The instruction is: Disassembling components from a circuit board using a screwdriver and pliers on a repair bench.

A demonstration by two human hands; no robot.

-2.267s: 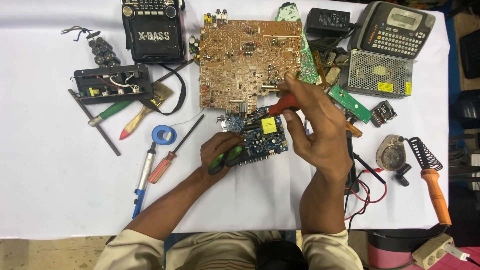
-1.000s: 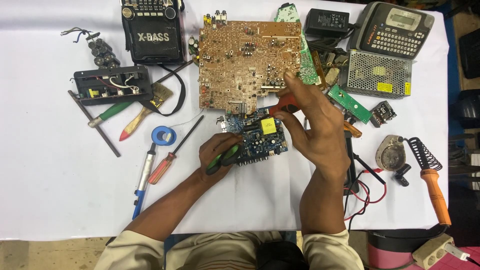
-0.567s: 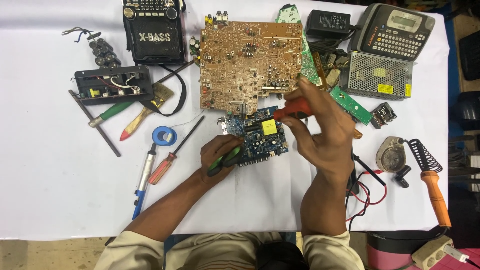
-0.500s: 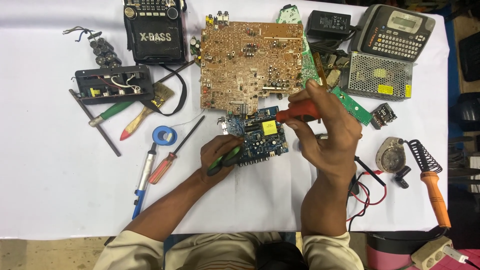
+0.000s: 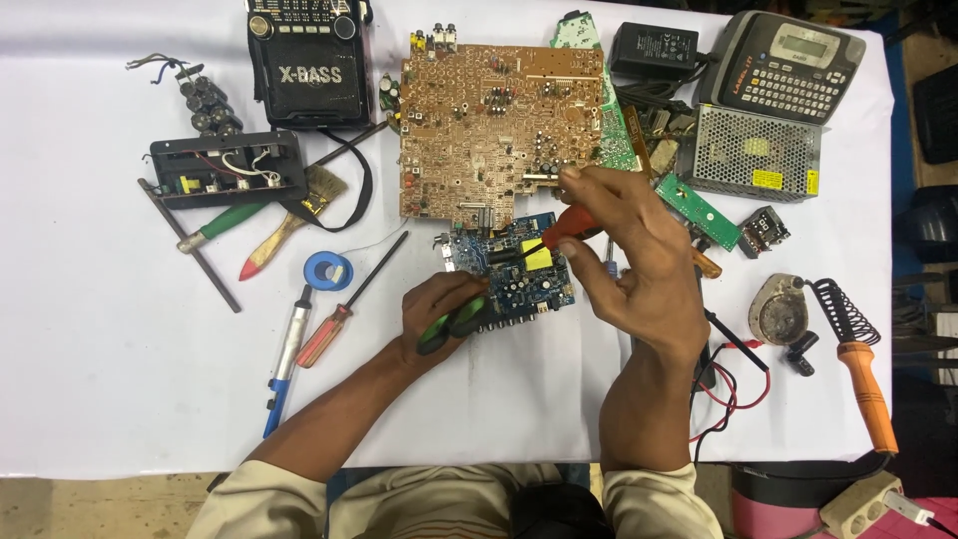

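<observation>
Right hand [image 5: 634, 265] lifted | fingers pinch red screwdriver [image 5: 567, 226], tip down-left | left hand [image 5: 439, 314] grips green tool [image 5: 451, 325]

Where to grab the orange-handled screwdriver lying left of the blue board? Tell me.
Grip the orange-handled screwdriver by its fat orange handle, coming from above on its lower-left end. It lies flat and diagonal on the white table, its thin dark shaft pointing up-right, with bare cloth beside the handle.

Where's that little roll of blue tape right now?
In the head view, the blue tape roll lies flat on the white table, left of centre, between the red-handled brush above and the orange-handled screwdriver just below.
</observation>
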